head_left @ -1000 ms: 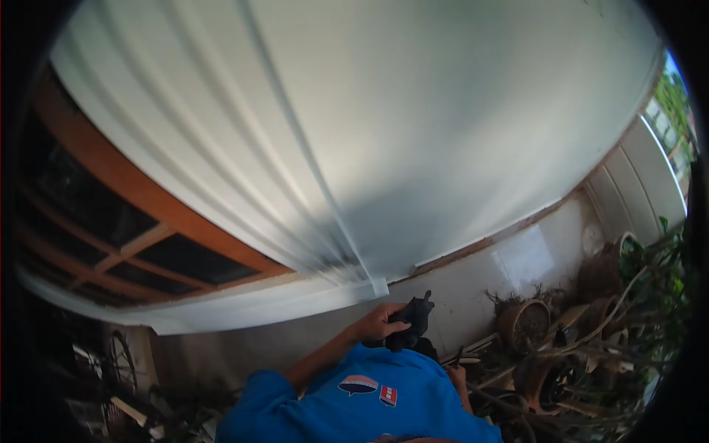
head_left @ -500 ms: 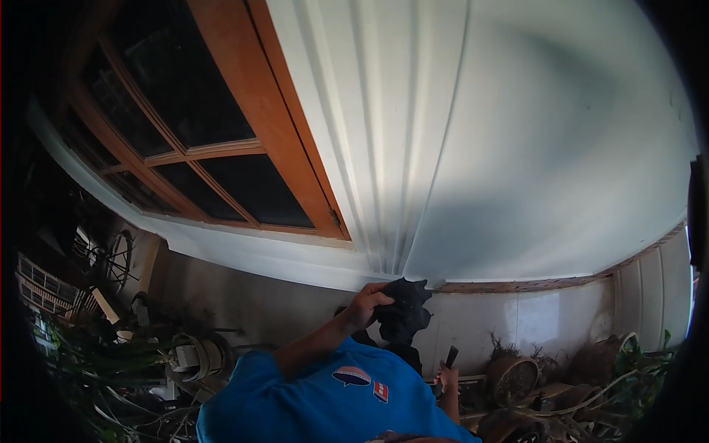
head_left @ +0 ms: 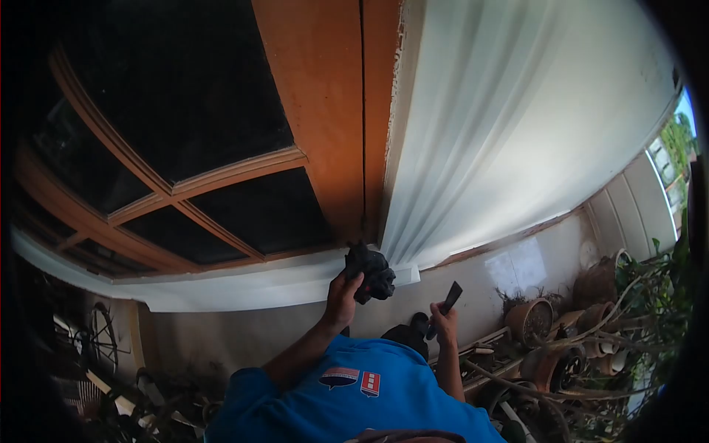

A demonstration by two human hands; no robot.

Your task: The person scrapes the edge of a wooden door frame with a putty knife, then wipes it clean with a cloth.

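Note:
My left hand is closed on a crumpled black cloth, held up near the lower corner of the orange wooden window frame, over the white sill. Lower and to the right, my right hand is wrapped round a dark, flat tool that points up and away from the wall. Its exact kind is hard to make out. The white fluted trim runs beside the frame.
Clay pots and leafy plants stand along the right side. Dark clutter and a spoked wheel are at the lower left. A pale floor strip lies below the wall.
The view has shifted, so the window frame now looks larger and nearer. My left hand with the cloth is further left, by the frame's corner. My right hand and tool show higher up.

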